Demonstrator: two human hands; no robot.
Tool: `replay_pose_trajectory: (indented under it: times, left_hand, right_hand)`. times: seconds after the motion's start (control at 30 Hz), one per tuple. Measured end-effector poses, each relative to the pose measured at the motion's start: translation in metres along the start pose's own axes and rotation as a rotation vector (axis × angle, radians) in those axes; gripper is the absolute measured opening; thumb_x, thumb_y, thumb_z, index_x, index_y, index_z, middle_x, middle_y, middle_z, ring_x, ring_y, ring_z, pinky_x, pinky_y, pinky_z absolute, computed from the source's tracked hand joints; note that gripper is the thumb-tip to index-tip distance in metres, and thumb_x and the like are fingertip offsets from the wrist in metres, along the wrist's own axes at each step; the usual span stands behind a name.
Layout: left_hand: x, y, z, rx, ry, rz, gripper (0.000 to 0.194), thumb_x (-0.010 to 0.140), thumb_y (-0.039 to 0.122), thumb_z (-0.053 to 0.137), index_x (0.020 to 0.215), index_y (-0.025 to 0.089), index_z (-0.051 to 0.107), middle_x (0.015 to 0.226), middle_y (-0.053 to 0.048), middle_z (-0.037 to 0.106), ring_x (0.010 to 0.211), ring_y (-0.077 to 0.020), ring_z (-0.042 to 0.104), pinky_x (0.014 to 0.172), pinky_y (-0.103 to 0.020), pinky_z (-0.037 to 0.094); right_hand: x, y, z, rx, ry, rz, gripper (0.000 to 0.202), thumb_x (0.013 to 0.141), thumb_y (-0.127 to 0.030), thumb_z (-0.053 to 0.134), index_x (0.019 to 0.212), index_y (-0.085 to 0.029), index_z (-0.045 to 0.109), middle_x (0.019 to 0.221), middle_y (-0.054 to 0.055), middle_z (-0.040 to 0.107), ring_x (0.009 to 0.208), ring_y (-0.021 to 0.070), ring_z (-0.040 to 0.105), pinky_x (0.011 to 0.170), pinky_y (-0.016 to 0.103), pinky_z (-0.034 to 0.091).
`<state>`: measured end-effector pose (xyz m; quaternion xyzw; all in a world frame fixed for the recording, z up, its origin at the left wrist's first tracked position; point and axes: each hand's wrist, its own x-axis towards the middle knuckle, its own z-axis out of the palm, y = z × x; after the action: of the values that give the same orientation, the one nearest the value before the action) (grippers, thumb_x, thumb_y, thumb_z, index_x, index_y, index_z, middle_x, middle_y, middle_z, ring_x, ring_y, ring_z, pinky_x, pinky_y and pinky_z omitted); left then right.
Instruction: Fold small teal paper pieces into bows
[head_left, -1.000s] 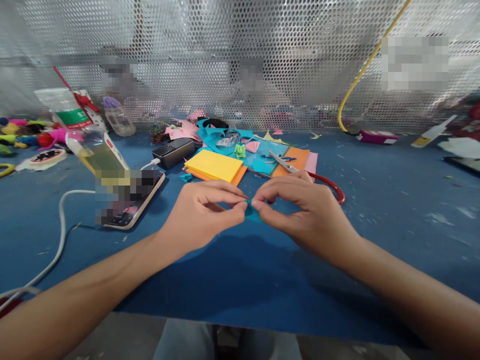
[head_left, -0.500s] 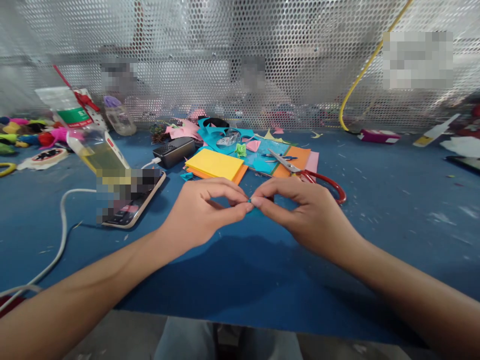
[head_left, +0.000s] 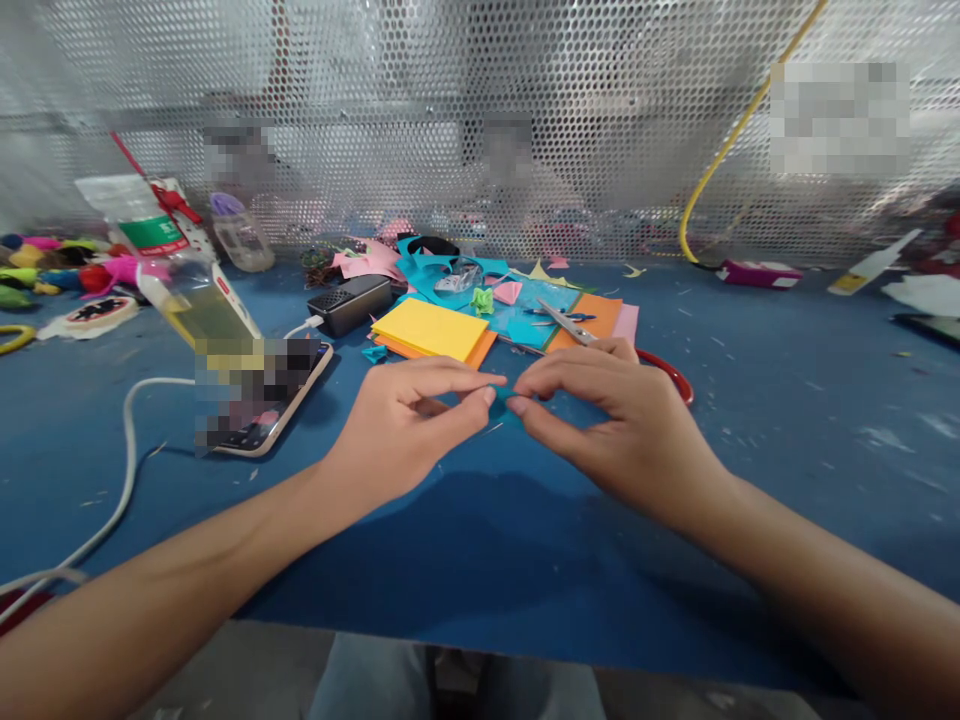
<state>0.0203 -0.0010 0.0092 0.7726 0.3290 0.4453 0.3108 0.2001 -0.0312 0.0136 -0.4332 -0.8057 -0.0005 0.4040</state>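
Observation:
A small blue paper piece (head_left: 503, 403) is pinched between my two hands above the blue table. My left hand (head_left: 409, 430) grips its left side with thumb and forefinger. On its right side, the thumb and forefinger of my right hand (head_left: 615, 425) are closed. Just beyond the fingers lie a stack of yellow paper (head_left: 430, 328) and scissors with red handles (head_left: 671, 375), partly hidden by my right hand. A green folded paper piece (head_left: 482, 300) and a pink one (head_left: 508, 292) rest behind the stack.
A phone (head_left: 281, 410) leans near a bottle (head_left: 199, 300) at the left, with a white cable (head_left: 127, 450). A black box (head_left: 350, 304) stands behind. A perforated metal screen (head_left: 420, 60) closes off the table's (head_left: 450, 570) back.
My fingertips have moved slightly apart, and more of the blue paper shows between them. My right hand's fingers have shifted and cover more of the scissors.

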Motion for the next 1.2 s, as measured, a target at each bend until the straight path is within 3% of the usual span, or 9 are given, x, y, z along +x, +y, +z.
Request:
replay_pose_trajectory:
  times: [0.5,0.77,1.03,1.2]
  left_hand:
    - [0.0024,0.0023,-0.0016,0.009,0.011,0.007,0.003,0.069,0.02,0.071,0.07,0.019,0.073,0.069,-0.001,0.072,0.063,-0.0135,0.065,0.048,-0.018,0.051]
    - [0.0015,0.0034,-0.0016,0.043,0.056,0.036,0.006,0.071,0.024,0.07,0.071,0.018,0.07,0.069,0.0,0.07,0.062,-0.0107,0.063,0.047,-0.016,0.048]
    - [0.001,0.0015,-0.0022,0.064,0.001,-0.074,0.013,0.063,0.025,0.075,0.067,0.018,0.065,0.062,0.002,0.064,0.057,-0.0099,0.057,0.045,-0.017,0.046]
    - [0.001,-0.0014,-0.0032,-0.012,-0.046,-0.011,0.006,0.069,0.021,0.071,0.067,0.019,0.065,0.07,0.002,0.066,0.064,-0.0096,0.059,0.045,-0.015,0.043]
  right_hand:
    - [-0.0004,0.003,-0.0001,-0.054,-0.025,-0.094,0.007,0.082,-0.02,0.056,0.076,-0.024,0.056,0.077,-0.002,0.07,0.077,0.0182,0.064,0.076,0.038,0.033]
    - [0.0016,0.0025,-0.002,-0.069,-0.025,-0.075,0.006,0.082,-0.021,0.056,0.078,-0.024,0.057,0.08,-0.001,0.07,0.077,0.0185,0.063,0.077,0.04,0.033]
    - [-0.0013,0.005,-0.0031,-0.111,-0.104,-0.191,0.008,0.087,-0.023,0.052,0.085,-0.025,0.059,0.086,-0.001,0.069,0.081,0.0164,0.061,0.078,0.039,0.03]
    - [-0.0004,0.0036,-0.0018,-0.098,-0.078,-0.164,0.006,0.084,-0.022,0.055,0.079,-0.024,0.058,0.081,-0.003,0.068,0.078,0.016,0.061,0.078,0.039,0.03]
